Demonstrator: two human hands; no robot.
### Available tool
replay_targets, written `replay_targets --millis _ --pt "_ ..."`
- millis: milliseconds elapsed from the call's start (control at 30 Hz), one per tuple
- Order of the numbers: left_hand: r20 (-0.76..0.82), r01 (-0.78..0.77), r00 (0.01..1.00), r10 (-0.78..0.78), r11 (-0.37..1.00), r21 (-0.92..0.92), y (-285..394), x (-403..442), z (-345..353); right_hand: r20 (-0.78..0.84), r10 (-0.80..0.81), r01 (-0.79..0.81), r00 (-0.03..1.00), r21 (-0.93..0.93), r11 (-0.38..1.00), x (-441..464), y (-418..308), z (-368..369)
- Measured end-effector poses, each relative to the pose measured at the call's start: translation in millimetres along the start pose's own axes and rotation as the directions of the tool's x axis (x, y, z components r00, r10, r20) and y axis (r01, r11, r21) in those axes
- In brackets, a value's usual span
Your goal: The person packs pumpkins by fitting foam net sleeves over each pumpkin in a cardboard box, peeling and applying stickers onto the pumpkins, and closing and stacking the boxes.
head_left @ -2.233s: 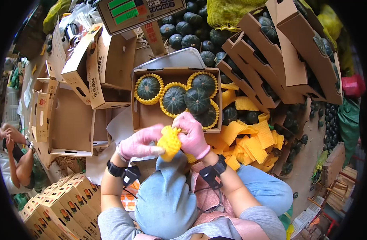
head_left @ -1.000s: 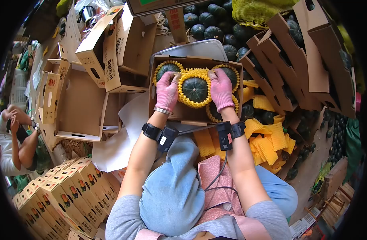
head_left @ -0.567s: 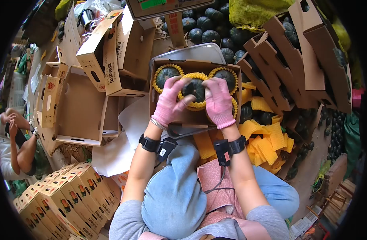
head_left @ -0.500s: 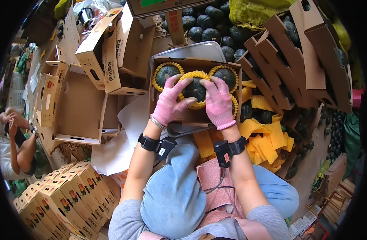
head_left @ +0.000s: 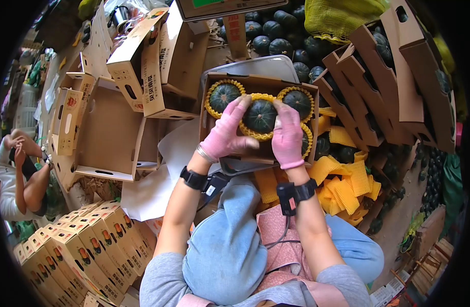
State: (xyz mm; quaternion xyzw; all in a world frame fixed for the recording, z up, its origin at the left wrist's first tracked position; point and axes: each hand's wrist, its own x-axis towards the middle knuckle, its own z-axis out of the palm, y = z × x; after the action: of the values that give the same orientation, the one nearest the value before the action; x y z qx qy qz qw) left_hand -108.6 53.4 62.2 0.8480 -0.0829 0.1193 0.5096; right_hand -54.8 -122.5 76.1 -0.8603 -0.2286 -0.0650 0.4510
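A cardboard box (head_left: 260, 82) on the scale's tray (head_left: 276, 65) holds several dark green pumpkins in yellow foam nets. My left hand (head_left: 228, 132), in a pink glove, has its fingers at the left edge of the middle pumpkin (head_left: 260, 116), thumb spread apart and pointing right. On that pumpkin's right side rests my gloved right hand (head_left: 287, 135), fingertips against the net. Another netted pumpkin (head_left: 224, 97) sits at the box's upper left, one (head_left: 297, 104) at the upper right, and one at the lower right is partly hidden by my right hand.
Yellow foam nets (head_left: 350, 187) lie right of my knees. Open boxes (head_left: 109, 133) stand at the left, above stacked printed cartons (head_left: 86, 240). Boxes of pumpkins (head_left: 383, 97) lean at the right. The scale display (head_left: 219, 6) is at the top. Another person's bare leg (head_left: 34, 187) shows far left.
A net bunched in my hands earlier is gone from them. My hands moved up to the box, and the middle pumpkin now sits in a net. Lately both hands have loosened and shifted slightly.
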Motion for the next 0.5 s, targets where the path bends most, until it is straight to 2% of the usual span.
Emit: replay_targets --millis 33,67,133,167,233,267,300,400,500 --pt "0.05 0.058 0.997 -0.057 0.998 -0.019 9 -2 -11 -0.008 0.042 -0.041 0.999 0.042 0.998 0 -9 -6" --pt "0.102 0.121 0.988 -0.117 0.992 -0.036 19 -4 -23 0.019 0.184 -0.184 0.983 0.14 0.973 -4 -21 -11" --pt "0.224 0.291 0.937 -0.267 0.954 -0.079 30 -11 -49 0.196 0.335 -0.383 0.922 0.315 0.868 -13 -47 -24" --pt "0.32 0.332 0.903 -0.287 0.938 -0.098 36 -12 -66 0.301 0.389 -0.483 0.871 0.37 0.794 -17 -56 -25" --pt "0.433 0.3 0.844 -0.317 0.948 0.109 32 -11 -87 0.441 0.456 -0.625 0.773 0.406 0.667 -26 -52 -8" --pt "0.494 0.287 0.806 -0.327 0.945 0.157 28 -8 -94 0.434 0.496 -0.656 0.752 0.429 0.621 -30 -45 8" --pt "0.518 0.234 0.779 -0.354 0.93 0.283 28 -5 -98 0.429 0.518 -0.667 0.74 0.368 0.648 -29 -42 18" --pt "0.521 0.29 0.715 -0.467 0.875 0.386 5 1 -94 0.466 0.594 -0.755 0.656 0.401 0.519 -28 -37 39" --pt "0.453 0.336 0.8 -0.393 0.919 0.205 -10 -2 -86 0.313 0.511 -0.595 0.801 0.509 0.621 -41 -31 57"
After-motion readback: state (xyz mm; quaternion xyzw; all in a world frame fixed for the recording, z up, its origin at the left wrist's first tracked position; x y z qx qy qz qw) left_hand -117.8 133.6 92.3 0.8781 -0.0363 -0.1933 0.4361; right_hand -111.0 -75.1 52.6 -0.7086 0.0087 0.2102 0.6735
